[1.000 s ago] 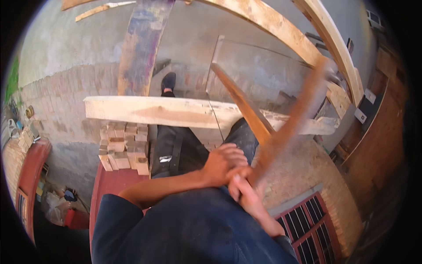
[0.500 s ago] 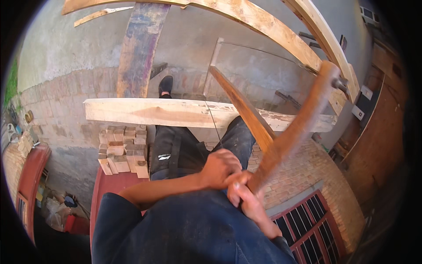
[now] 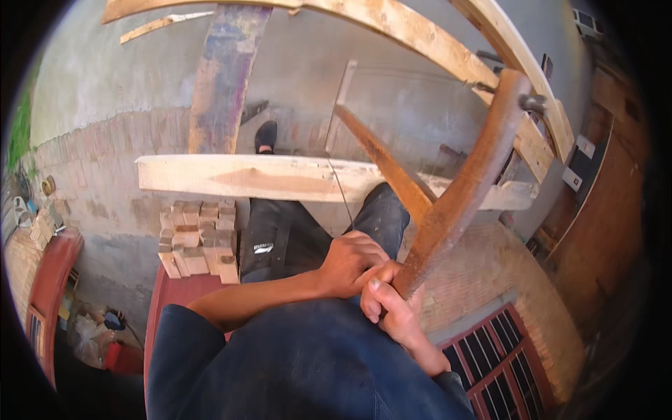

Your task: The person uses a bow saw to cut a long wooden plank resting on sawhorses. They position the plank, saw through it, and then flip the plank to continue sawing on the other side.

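Observation:
Both of my hands are closed on a wooden frame saw. My right hand (image 3: 395,311) wraps the lower end of its near brown upright, and my left hand (image 3: 355,264) is closed right beside it, at the near end of the blade. The saw (image 3: 458,185) slants up to the right, with its crossbar running to a far upright. Its thin blade crosses a pale plank (image 3: 238,175) that lies crosswise in front of me; whether a cut is there cannot be made out. My knee is against the plank's near side.
Several small wood blocks (image 3: 199,234) are stacked on a red surface at the left. A paint-stained board (image 3: 227,80) runs away beyond the plank. Long curved timbers (image 3: 413,35) span the far side. Beyond the plank is my dark shoe (image 3: 266,133); a red-framed barred window (image 3: 500,360) is lower right.
The saw's near upright has shifted up and away from me, its top end most of all. My hands moved slightly forward with it, still closed. The plank stays in place.

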Action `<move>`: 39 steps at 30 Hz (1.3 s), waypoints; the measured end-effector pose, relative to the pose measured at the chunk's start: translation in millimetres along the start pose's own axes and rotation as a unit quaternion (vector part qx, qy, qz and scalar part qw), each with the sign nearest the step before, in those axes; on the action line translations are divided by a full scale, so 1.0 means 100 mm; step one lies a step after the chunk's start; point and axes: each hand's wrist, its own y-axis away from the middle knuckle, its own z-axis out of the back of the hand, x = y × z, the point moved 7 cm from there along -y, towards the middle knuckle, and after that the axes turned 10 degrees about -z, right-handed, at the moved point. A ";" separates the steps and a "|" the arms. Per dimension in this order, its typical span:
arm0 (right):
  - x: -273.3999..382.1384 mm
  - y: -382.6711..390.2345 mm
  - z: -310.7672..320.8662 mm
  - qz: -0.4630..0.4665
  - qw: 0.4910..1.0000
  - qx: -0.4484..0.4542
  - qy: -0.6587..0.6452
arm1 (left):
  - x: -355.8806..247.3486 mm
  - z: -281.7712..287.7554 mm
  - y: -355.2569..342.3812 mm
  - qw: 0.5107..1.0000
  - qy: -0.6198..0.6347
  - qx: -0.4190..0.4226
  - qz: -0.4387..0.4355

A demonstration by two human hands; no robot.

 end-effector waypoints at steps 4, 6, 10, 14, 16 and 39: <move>-0.17 -0.19 0.07 -0.025 0.999 -0.015 -0.023 | 0.22 -0.07 0.06 0.999 -0.022 0.008 0.033; -0.26 -0.52 0.08 -0.023 0.999 -0.029 -0.035 | 0.59 -0.01 0.06 0.998 -0.047 0.015 0.025; -0.26 -0.54 0.04 -0.025 0.999 -0.026 -0.029 | 0.53 0.01 0.08 0.997 -0.035 0.052 0.049; -0.12 -0.15 0.02 -0.009 1.000 -0.022 0.019 | 0.11 0.00 0.05 1.000 0.002 0.001 0.017; -0.20 -0.31 0.05 -0.028 0.999 -0.037 0.005 | 0.31 0.00 0.05 0.999 -0.024 -0.023 0.037; -0.10 -0.71 0.12 0.013 1.000 0.000 0.004 | 0.45 0.19 -0.03 0.991 -0.091 -0.077 0.062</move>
